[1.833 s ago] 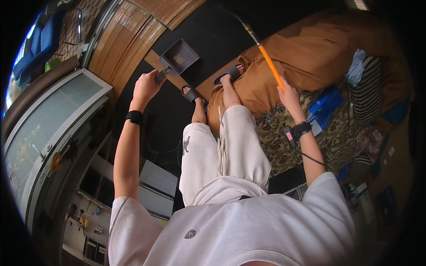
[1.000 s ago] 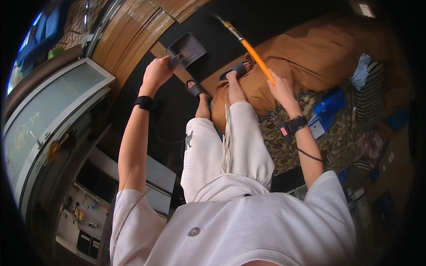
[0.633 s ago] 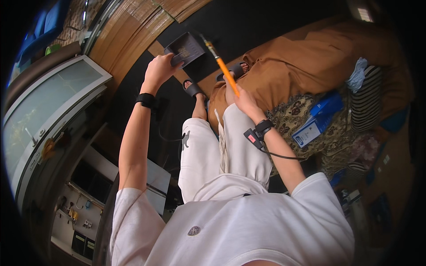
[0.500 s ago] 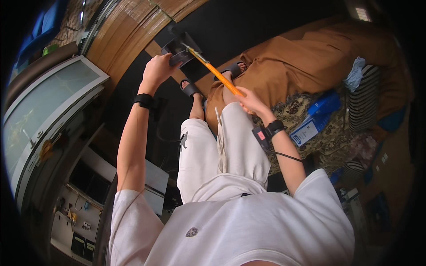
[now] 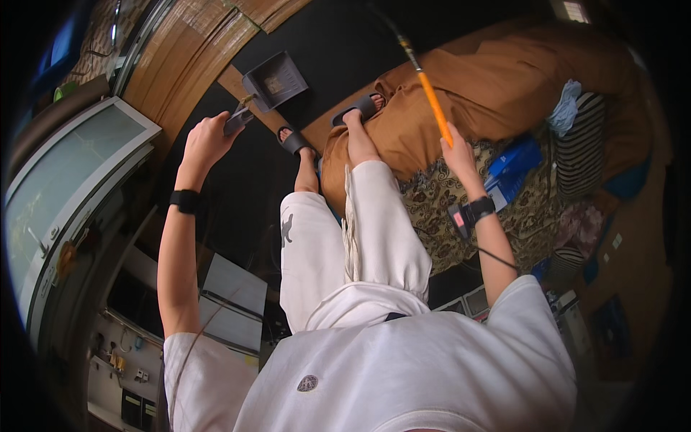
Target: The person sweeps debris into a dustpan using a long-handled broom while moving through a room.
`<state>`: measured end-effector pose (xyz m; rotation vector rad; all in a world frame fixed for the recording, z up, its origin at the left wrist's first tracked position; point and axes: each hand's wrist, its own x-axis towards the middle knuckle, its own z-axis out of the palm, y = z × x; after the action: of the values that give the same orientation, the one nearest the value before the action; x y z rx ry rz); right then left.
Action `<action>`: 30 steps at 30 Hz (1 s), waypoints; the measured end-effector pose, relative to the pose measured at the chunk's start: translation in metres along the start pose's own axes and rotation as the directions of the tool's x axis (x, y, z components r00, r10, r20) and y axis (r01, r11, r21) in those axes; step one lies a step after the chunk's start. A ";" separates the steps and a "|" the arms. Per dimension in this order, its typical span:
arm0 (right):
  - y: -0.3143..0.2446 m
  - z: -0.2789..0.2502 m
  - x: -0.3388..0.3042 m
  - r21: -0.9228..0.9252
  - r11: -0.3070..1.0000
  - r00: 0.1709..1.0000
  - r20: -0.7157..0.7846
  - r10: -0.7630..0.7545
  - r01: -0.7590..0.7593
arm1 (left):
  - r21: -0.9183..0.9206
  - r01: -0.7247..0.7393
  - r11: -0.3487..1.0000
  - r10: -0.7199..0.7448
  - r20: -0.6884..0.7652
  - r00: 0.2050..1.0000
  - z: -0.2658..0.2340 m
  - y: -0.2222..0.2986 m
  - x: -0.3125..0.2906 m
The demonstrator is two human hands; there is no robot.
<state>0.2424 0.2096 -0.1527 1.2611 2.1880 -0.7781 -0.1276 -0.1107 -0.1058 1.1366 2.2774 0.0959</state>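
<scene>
we see a grey dustpan (image 5: 292, 78), open side up, holding a small patch of pale debris (image 5: 272, 84) too indistinct for us to identify. we find the left hand (image 5: 206, 141) closed around the dustpan's handle (image 5: 236, 122), its tray ahead and to the right. we note the right hand (image 5: 459, 153) gripping an orange pole (image 5: 434, 108), well apart from the dustpan; its far end blurs against the black floor (image 5: 335, 43).
</scene>
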 end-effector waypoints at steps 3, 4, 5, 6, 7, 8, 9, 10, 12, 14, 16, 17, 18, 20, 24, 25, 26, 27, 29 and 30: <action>0.008 0.004 0.028 -0.151 0.976 0.987 0.014 0.163 -0.159 | -0.007 0.069 0.998 -0.068 0.039 0.997 0.008 -0.002 -0.018; 0.008 0.010 0.031 -0.088 0.974 0.975 0.063 0.215 -0.209 | 0.026 0.020 0.999 -0.021 0.011 1.000 0.013 -0.002 -0.021; 0.008 0.014 0.031 -0.025 0.959 0.952 0.117 0.283 -0.282 | 0.022 0.047 0.999 -0.048 0.043 0.998 0.019 0.000 -0.022; 0.004 0.024 0.025 0.093 0.957 0.959 0.097 0.265 -0.274 | 0.028 0.065 0.997 -0.067 0.062 0.996 0.026 0.002 -0.024; -0.001 0.036 0.017 0.215 0.942 0.966 0.071 0.248 -0.258 | 0.027 0.083 0.996 -0.085 0.095 0.992 0.033 0.004 -0.024; -0.007 0.048 0.009 0.081 0.980 0.983 0.048 0.177 -0.180 | 0.028 0.074 0.997 -0.076 0.088 0.993 0.038 0.006 -0.024; -0.013 0.058 -0.004 0.246 0.940 0.967 0.155 0.201 -0.235 | 0.011 0.061 0.998 -0.061 0.056 0.997 0.043 0.006 -0.022; -0.023 0.071 -0.018 0.188 0.969 0.982 0.134 0.133 -0.157 | 0.019 0.049 0.999 -0.050 0.052 0.997 0.046 0.007 -0.022; -0.050 0.095 -0.045 0.189 0.982 0.996 0.087 -0.033 0.017 | 0.039 0.032 0.999 -0.034 0.047 0.998 0.049 0.007 -0.020; -0.082 0.111 -0.064 0.160 0.985 0.970 0.240 0.028 -0.068 | 0.019 0.035 0.999 -0.036 0.049 0.998 0.049 0.008 -0.019; -0.107 0.117 -0.072 0.194 0.979 0.942 0.335 -0.008 -0.060 | 0.005 0.026 1.000 -0.027 0.053 0.998 0.048 0.008 -0.017; -0.115 0.114 -0.070 0.247 0.956 0.881 0.473 0.025 -0.160 | 0.003 0.027 1.000 -0.028 0.055 0.998 0.047 0.008 -0.017; -0.118 0.107 -0.065 0.232 0.958 0.882 0.469 0.039 -0.167 | -0.003 0.022 1.000 -0.022 0.053 0.998 0.047 0.008 -0.015; -0.121 0.093 -0.051 0.532 0.782 0.792 0.605 -0.082 -0.326 | 0.000 0.021 1.000 -0.021 0.050 0.999 0.046 0.007 -0.013; -0.104 0.054 -0.040 0.636 0.564 0.678 0.715 -0.172 -0.527 | 0.010 0.014 1.000 -0.015 0.048 0.999 0.046 0.003 -0.010; -0.099 0.046 -0.043 0.633 0.581 0.684 0.710 -0.170 -0.512 | 0.013 0.023 1.000 -0.024 0.050 0.998 0.046 0.001 -0.009; -0.093 0.038 -0.045 0.640 0.613 0.700 0.689 -0.188 -0.464 | 0.001 0.020 1.000 -0.020 0.050 0.999 0.045 0.000 -0.008; -0.088 0.031 -0.046 0.637 0.630 0.732 0.664 -0.156 -0.444 | -0.010 0.014 1.000 -0.013 0.049 0.999 0.045 -0.001 -0.007; -0.076 0.019 -0.043 0.647 0.648 0.787 0.606 -0.116 -0.403 | 0.001 0.009 1.000 -0.009 0.041 0.999 0.044 -0.002 -0.005; -0.068 0.012 -0.038 0.643 0.665 0.806 0.583 -0.104 -0.380 | 0.003 0.004 1.000 -0.004 0.042 0.999 0.044 -0.003 -0.004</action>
<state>0.2014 0.1504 -0.1208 1.2686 1.2392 -1.8322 -0.1044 -0.1237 -0.1409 1.1246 2.2436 0.0670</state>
